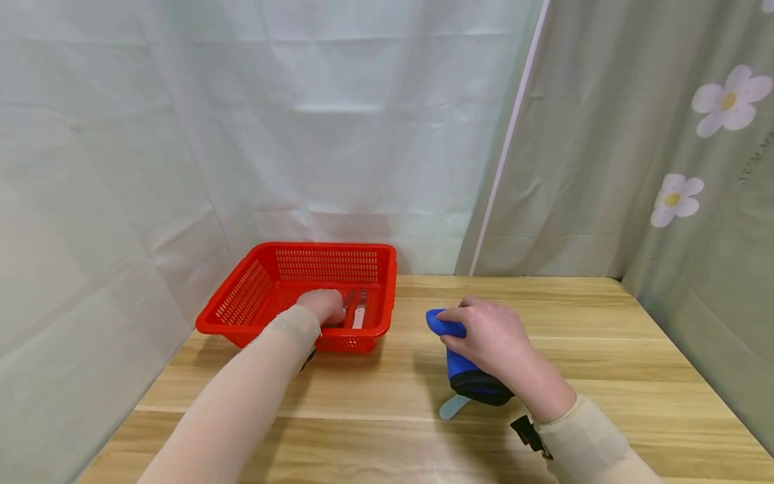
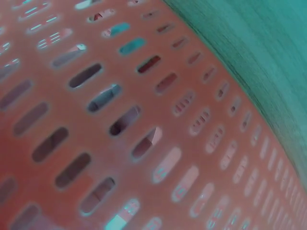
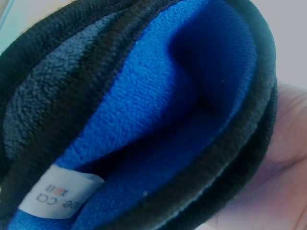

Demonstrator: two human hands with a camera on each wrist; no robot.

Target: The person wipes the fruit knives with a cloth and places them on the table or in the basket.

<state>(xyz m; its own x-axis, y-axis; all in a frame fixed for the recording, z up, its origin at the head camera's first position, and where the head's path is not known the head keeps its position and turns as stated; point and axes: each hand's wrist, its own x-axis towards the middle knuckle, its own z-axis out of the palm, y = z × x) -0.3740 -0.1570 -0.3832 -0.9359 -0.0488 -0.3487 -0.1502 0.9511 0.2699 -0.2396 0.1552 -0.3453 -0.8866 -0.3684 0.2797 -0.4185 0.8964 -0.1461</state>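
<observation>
My right hand grips a rolled blue cloth with black edging above the table's right half. In the right wrist view the cloth shows its inner folds and a white label. The pale blue end of a flat object sticks out beneath the cloth; the rest of it is hidden. Inside a red plastic basket is my left hand, beside some cutlery. Its fingertips are hidden, so what they hold cannot be made out. The left wrist view shows the basket's slotted wall up close.
A fork with a light handle lies in the basket, right of the left hand, near another metal utensil. The basket stands at the back left of the wooden table. Pale curtains hang behind and at both sides.
</observation>
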